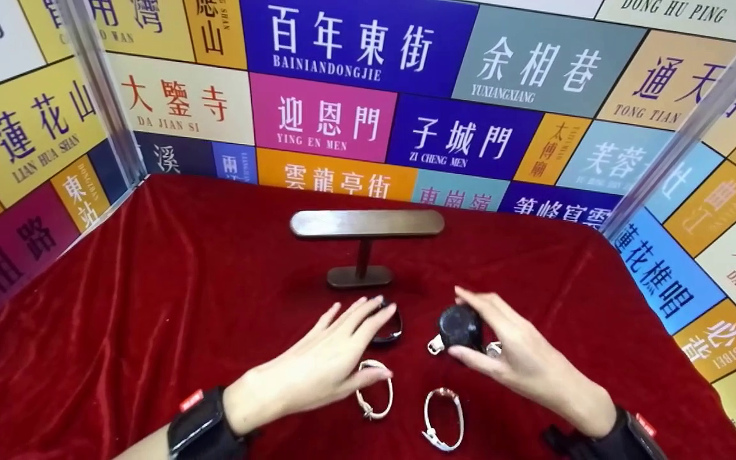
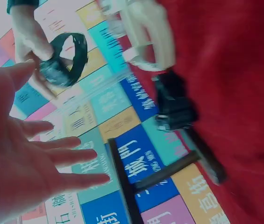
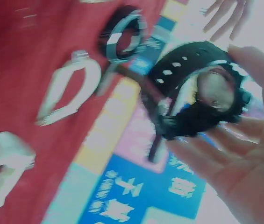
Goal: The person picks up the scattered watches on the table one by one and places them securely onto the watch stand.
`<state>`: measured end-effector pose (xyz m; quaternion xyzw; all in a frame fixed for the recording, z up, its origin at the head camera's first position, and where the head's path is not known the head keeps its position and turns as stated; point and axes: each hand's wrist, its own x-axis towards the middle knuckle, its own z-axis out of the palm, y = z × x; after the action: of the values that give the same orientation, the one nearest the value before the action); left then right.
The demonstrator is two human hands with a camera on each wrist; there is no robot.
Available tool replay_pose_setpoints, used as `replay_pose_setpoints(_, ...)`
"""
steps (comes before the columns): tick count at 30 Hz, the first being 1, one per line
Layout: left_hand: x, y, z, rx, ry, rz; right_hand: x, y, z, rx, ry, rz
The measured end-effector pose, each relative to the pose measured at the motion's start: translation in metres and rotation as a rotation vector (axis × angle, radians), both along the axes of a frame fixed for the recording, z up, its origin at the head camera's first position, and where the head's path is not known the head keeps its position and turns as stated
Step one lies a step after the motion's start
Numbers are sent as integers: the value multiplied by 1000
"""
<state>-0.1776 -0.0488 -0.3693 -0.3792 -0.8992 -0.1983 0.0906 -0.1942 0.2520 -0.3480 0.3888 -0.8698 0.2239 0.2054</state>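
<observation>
Closest to me are black wristbands with small red tabs [image 1: 199,427], one on each forearm. On the red velvet cloth [image 1: 183,306], toward its near edge, lies a white-strapped watch closed in a loop [image 1: 437,442]; a bit farther in sits a slim cream-strapped loop [image 1: 374,364].

The left hand [image 1: 323,364] is spread wide, fingers straight and holding nothing, above a black watch with a silvery trim [image 1: 388,339]. The right hand [image 1: 521,351] grips a chunky black watch with a round case and perforated strap [image 1: 459,327] between thumb and fingers, above the cloth, right of its centre. Pale strap ends [image 1: 435,345] show behind it, probably another watch.

Beyond, toward the far edge, stands a dark bronze T-shaped stand [image 1: 368,223], its bar carrying no watch. I'd judge things at an early point: one watch picked up, its setting-down not yet done, the others lying on the cloth.

Past the far edge rise colourful lettered panels [image 1: 358,48]: "BAINIANDONGJIE", "YUXIANGXIANG", "YING EN MEN", "ZI CHENG MEN", "DA JIAN SI", "LIAN HUA SHAN". I can't read any brand on the watches.
</observation>
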Motion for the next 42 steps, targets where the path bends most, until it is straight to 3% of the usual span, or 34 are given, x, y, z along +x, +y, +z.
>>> replay_pose_setpoints(4, -6, 13, 15, 162, -50, -46, 3, -18, 17, -135, 90, 184)
replay_pose_setpoints(9, -8, 27, 24, 379, -83, -164, 8, -35, 27, -261, 160, 331)
replay_pose_setpoints(12, -8, 32, 26, 481, -47, -242, 10, -42, 30, -309, 204, 389)
replay_pose_setpoints(16, -10, 36, 25, 600, 58, -319, 13, -49, 33, -322, 231, 443)
replay_pose_setpoints(19, -10, 37, 22, 656, 62, -359, 14, -52, 33, -323, 248, 466)
replay_pose_setpoints(23, -9, 34, 17, 659, 34, -371, 14, -52, 27, -302, 259, 462)
replay_pose_setpoints(32, -20, 24, 9, 594, 156, -307, 6, -56, 17, -220, 199, 395)
replay_pose_setpoints(37, -40, -4, 15, 504, 335, -228, 0, -57, 15, -212, 155, 359)
replay_pose_setpoints(40, -59, -30, 29, 455, 448, -146, -5, -56, 12, -228, 103, 365)
replay_pose_setpoints(42, -72, -48, 39, 416, 468, -74, -7, -56, 10, -229, 49, 370)
